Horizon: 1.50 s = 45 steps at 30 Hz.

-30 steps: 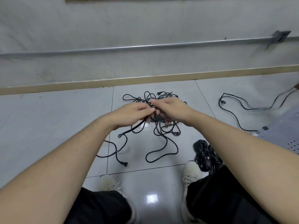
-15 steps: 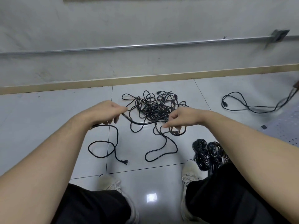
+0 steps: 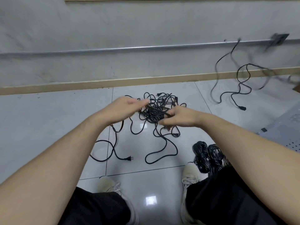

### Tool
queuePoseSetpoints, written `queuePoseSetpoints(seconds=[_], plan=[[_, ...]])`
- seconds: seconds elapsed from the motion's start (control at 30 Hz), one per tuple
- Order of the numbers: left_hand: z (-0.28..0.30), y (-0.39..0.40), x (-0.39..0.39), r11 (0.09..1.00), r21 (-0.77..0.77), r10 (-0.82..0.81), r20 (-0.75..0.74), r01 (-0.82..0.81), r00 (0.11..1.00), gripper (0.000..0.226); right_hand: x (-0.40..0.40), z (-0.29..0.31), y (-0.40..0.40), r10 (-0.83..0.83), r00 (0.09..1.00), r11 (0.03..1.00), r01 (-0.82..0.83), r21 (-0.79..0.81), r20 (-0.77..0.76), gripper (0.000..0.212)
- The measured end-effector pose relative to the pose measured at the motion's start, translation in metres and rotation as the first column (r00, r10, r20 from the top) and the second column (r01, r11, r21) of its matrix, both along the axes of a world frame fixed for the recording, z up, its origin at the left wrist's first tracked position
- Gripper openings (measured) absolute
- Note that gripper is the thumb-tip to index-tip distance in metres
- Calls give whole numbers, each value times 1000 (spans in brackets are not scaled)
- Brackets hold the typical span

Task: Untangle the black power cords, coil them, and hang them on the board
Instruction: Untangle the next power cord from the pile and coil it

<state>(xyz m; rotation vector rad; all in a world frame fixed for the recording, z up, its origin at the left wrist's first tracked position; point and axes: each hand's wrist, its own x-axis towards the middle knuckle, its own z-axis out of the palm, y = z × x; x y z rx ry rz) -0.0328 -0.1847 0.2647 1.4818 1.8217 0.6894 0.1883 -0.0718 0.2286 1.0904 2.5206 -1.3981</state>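
A tangle of black power cords lies on the white tiled floor in front of me. My left hand is blurred at the tangle's left edge and holds a cord that droops down to a loose loop and a plug. My right hand pinches a strand at the tangle's right side. Two coiled cords sit by my right shoe. The perforated grey board lies flat at the right edge.
Another black cord is lifted and blurred in the air at the upper right, its connector near the floor. A wall with a metal conduit and a beige skirting closes the far side. My knees and pale shoes fill the bottom.
My left hand has moved right, back to the tangle, and the hands are close together again. The cord at the upper right has been lifted off the floor and swings.
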Motion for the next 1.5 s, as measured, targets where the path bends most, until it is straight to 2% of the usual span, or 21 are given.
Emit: queuePoseSetpoints(seconds=[0.1,0.2,0.3,0.4,0.53,0.67,0.77,0.9,0.97,1.03,1.1,1.17,1.2,1.27,1.33,1.43,1.5], plan=[[3,-6,-18,994,10,107,25,-107,994,60,14,-12,12,23,993,999,-28,47,112,30],[-4,-11,-40,992,-30,117,-78,-120,990,53,20,-20,17,14,995,1000,-14,1,95,35],[-15,-11,-48,989,-101,97,-129,-111,987,46,14,-15,17,-17,1000,999,16,33,25,40],[-16,-9,-34,992,-105,57,-52,-62,997,41,5,0,14,-37,999,993,39,109,-17,40],[-10,-2,-4,998,-43,-49,-3,49,999,39,-8,17,-2,73,997,971,-76,227,23,38],[-10,1,23,983,-58,-178,-100,173,979,46,-17,21,-17,96,995,972,-94,216,3,31],[-3,2,23,996,24,-87,-50,88,995,56,-11,16,-14,54,997,996,-50,79,-54,34],[4,-1,7,991,132,21,75,-31,997,67,5,-3,0,44,996,997,-49,60,75,37],[6,-6,-3,986,157,42,80,-55,996,64,11,-7,3,59,993,996,-66,63,106,36],[7,-9,-16,993,98,70,15,-72,997,62,12,-6,6,56,993,995,-64,77,101,37],[3,-10,-31,997,0,73,-138,-73,988,54,11,-2,5,17,999,994,-21,104,41,40],[-5,-11,-40,995,-80,43,-226,-63,973,22,8,4,3,-53,996,992,61,111,-73,46],[-8,-12,-39,991,-124,17,-194,-42,981,12,6,6,3,-90,988,989,104,105,-129,46],[-13,-13,-29,985,-169,-59,-115,39,992,40,1,13,0,-105,972,985,131,112,-209,42],[-15,-10,-15,982,-146,-134,-111,117,985,52,-4,19,-5,-54,972,987,87,135,-229,35],[-15,-4,8,975,-100,-199,15,200,980,29,-11,25,-18,1,973,992,28,122,-233,22],[-14,0,17,973,-85,-209,67,215,976,16,-12,27,-21,35,973,995,-12,103,-227,21]])
